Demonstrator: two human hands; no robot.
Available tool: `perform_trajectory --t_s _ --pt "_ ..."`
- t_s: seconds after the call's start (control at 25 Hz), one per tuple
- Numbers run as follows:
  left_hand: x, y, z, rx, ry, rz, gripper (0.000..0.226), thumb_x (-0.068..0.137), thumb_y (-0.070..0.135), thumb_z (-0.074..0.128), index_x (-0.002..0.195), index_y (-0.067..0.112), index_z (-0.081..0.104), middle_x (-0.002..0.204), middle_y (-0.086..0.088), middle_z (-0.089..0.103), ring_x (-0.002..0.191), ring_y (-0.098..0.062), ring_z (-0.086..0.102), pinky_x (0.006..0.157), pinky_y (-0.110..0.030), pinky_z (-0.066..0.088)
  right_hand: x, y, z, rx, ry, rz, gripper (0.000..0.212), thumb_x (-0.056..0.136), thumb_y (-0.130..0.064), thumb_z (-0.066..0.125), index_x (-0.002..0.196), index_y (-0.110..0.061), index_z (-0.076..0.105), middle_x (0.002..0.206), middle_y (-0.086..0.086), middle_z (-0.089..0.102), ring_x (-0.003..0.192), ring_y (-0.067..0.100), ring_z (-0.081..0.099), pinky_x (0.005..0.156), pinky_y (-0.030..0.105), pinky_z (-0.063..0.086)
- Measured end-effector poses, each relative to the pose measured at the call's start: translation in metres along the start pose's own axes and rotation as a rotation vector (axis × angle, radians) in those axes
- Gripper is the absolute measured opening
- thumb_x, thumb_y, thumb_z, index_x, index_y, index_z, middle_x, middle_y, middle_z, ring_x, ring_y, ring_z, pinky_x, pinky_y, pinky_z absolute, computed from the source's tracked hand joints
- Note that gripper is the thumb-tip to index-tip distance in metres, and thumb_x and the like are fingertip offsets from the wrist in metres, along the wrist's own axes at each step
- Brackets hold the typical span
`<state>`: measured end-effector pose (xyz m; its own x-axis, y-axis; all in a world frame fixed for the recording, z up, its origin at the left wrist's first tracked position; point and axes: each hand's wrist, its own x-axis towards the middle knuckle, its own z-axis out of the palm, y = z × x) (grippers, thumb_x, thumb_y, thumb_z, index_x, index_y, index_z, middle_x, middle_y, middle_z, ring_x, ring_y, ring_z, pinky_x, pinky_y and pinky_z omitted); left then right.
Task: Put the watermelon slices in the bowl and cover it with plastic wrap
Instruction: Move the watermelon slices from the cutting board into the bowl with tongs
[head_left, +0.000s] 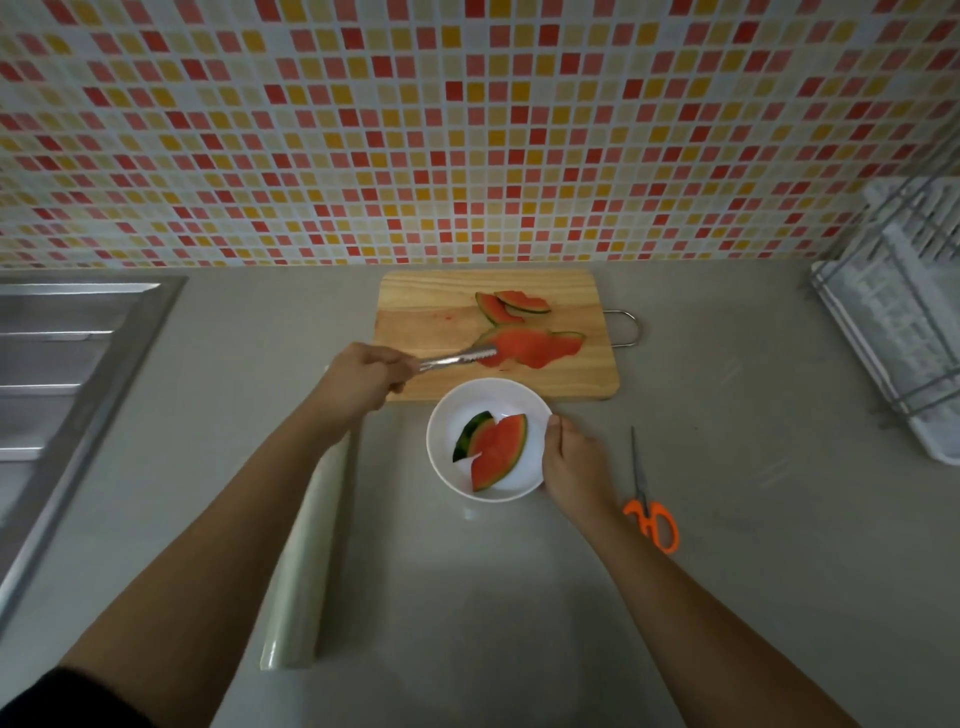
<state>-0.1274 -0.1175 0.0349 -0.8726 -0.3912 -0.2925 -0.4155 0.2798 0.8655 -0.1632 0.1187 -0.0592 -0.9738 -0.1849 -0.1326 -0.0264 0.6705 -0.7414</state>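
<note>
A white bowl sits on the grey counter in front of a wooden cutting board. Two watermelon slices lie in the bowl. Several more slices rest on the board, with a smaller pair behind them. My left hand grips metal tongs whose tips touch the nearest slices on the board. My right hand holds the bowl's right rim. A roll of plastic wrap lies on the counter under my left forearm.
Orange-handled scissors lie right of the bowl. A steel sink fills the left side. A white dish rack stands at the far right. A tiled wall rises behind the board.
</note>
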Motion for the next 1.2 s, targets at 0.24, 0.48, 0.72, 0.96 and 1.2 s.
perform_trajectory --t_s 0.24,0.48,0.72,0.96,1.2 --pt "-0.047 -0.015 -0.022 0.272 -0.193 -0.017 0.020 0.086 0.017 0.061 0.072 0.006 0.071 0.045 0.010 0.049 0.044 -0.003 0.041 0.046 -0.012 0.031 0.001 -0.001 0.001 0.023 0.039 -0.002 0.048 0.100 -0.029 0.027 0.081 0.000 0.061 0.083 0.021 0.067 0.081 0.036 0.061 0.066 0.033 0.039" --pt "-0.054 0.001 -0.004 0.563 -0.309 0.020 0.022 0.085 0.024 0.059 0.069 0.029 0.073 0.062 0.013 0.060 0.065 -0.005 0.053 0.055 -0.015 0.036 0.002 -0.001 0.001 0.023 0.049 -0.012 0.049 0.100 -0.028 0.026 0.080 0.002 0.060 0.084 0.024 0.067 0.081 0.039 0.062 0.070 0.041 0.049" --pt "-0.037 0.021 -0.022 0.804 -0.165 0.187 0.024 0.086 0.029 0.057 0.095 0.017 0.076 0.090 0.006 0.064 0.081 -0.008 0.052 0.067 -0.013 0.035 0.002 -0.002 0.001 0.044 0.027 0.031 0.049 0.100 -0.032 0.026 0.079 -0.004 0.060 0.083 0.019 0.067 0.080 0.033 0.063 0.071 0.039 0.048" --pt "0.014 0.026 0.023 0.659 -0.032 0.352 0.028 0.093 0.028 0.050 0.105 0.011 0.069 0.087 -0.008 0.067 0.082 -0.022 0.055 0.072 -0.028 0.041 0.002 -0.001 0.001 0.046 0.015 0.037 0.047 0.100 -0.030 0.028 0.072 -0.005 0.056 0.069 0.012 0.062 0.067 0.028 0.059 0.061 0.034 0.043" --pt "0.056 0.023 0.074 0.857 -0.102 0.444 0.031 0.092 0.025 0.048 0.109 0.003 0.063 0.095 -0.022 0.067 0.089 -0.036 0.059 0.076 -0.037 0.047 0.001 -0.003 -0.001 -0.051 0.005 -0.033 0.038 0.100 -0.022 0.030 0.072 -0.008 0.050 0.073 0.021 0.063 0.069 0.035 0.060 0.056 0.029 0.027"
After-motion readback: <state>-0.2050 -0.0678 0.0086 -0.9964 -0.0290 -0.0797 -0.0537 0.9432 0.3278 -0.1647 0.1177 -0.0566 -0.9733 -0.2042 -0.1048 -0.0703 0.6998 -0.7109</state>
